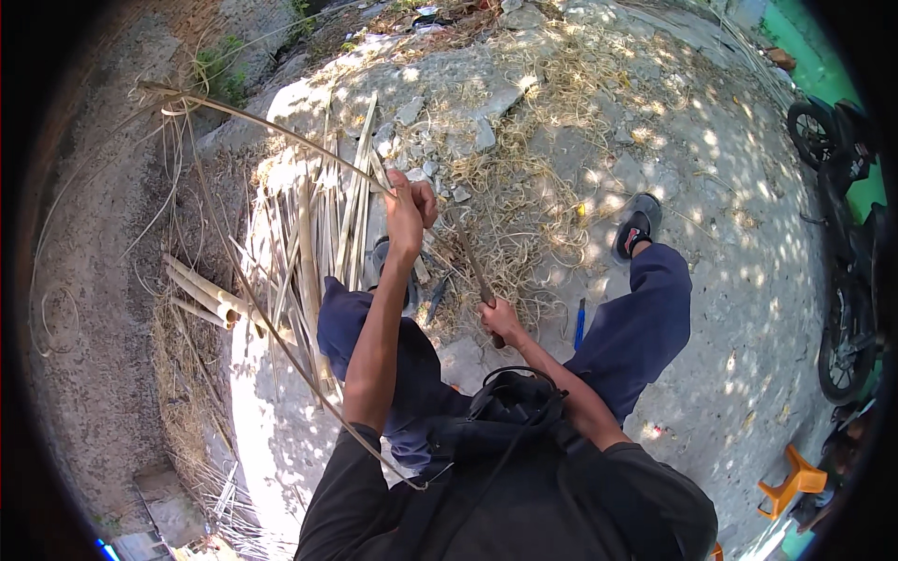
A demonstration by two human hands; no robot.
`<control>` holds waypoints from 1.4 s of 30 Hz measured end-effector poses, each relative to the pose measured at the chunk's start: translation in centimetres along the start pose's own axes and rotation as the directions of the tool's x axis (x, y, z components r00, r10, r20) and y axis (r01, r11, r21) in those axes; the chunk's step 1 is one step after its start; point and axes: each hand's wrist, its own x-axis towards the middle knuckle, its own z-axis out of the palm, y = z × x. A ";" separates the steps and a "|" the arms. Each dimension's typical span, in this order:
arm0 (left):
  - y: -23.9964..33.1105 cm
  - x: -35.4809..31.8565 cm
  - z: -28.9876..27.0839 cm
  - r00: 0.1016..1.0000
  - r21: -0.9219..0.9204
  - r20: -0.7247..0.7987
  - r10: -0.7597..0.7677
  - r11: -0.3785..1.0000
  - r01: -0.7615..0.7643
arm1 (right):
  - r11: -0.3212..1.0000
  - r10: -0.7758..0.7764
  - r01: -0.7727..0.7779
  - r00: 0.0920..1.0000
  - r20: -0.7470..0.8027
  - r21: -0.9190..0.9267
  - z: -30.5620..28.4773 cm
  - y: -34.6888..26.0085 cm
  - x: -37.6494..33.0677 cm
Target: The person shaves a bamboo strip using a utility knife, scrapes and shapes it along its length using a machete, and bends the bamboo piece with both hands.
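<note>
**Here, both hands work a long bamboo strip with a blade**

Nearest, a dark bag [510, 407] rests on the person's lap between the knees, which are in blue trousers. Just beyond it the right hand [499, 321] has its fingers wrapped tight around the handle of a long knife [472, 266], the blade slanting up and away to the left. Farther out, the left hand [409, 208] is raised, its fingers clenched on a thin bamboo strip [253, 122], which arcs off to the upper left, bends, and sweeps back down past the left knee. Behind the hands lies a heap of split bamboo slats [318, 224] on the concrete ground [730, 252], with pale shavings [533, 187] scattered around. At the far right stands a motorcycle [847, 234].
</note>
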 end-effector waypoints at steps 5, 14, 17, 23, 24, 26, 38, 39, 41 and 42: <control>0.3 -0.1 1.3 0.999 0.015 0.026 -0.035 0.999 0.034 | 0.966 -0.060 0.044 0.997 0.058 0.254 -0.8 2.7 2.6; -0.1 -0.6 0.4 0.999 0.051 0.033 0.015 0.999 -0.017 | 0.917 -0.361 0.318 0.917 -0.167 -0.241 -0.8 -4.0 -2.0; -0.2 -0.6 -0.1 1.000 0.020 0.020 -0.001 1.000 0.000 | 0.879 -0.443 0.414 0.892 -0.085 -0.238 -1.0 -4.6 -2.4; -0.1 -0.7 0.6 0.998 -0.033 0.053 -0.029 0.999 0.030 | 0.954 -0.245 0.211 0.958 -0.148 -0.214 -1.7 6.4 0.8; -0.1 -0.9 0.4 0.999 -0.014 0.042 -0.034 0.999 0.035 | 0.958 -0.159 0.131 0.983 -0.091 -0.254 -1.9 6.6 0.7; -0.3 -1.1 0.3 0.999 0.002 0.033 -0.038 0.999 0.038 | 0.962 -0.154 0.120 0.981 -0.122 -0.246 -1.3 6.3 1.2; 0.0 -1.4 0.9 0.997 0.135 0.073 0.007 0.991 -0.016 | 0.986 -0.115 0.116 0.993 0.012 -0.124 -3.0 3.7 -0.5; 0.0 -1.2 0.7 0.998 0.147 0.062 0.019 0.989 -0.028 | 0.920 -0.223 0.189 0.973 -0.061 -0.344 -2.8 3.4 -0.8; -0.1 -0.9 0.2 0.998 0.160 0.053 0.031 0.986 -0.039 | 0.892 -0.306 0.252 0.948 -0.091 -0.374 -2.3 3.6 -2.1; -0.3 -0.8 0.0 0.999 0.121 0.029 0.017 0.992 -0.020 | 0.859 -0.383 0.307 0.916 -0.116 -0.409 -2.2 3.7 -3.1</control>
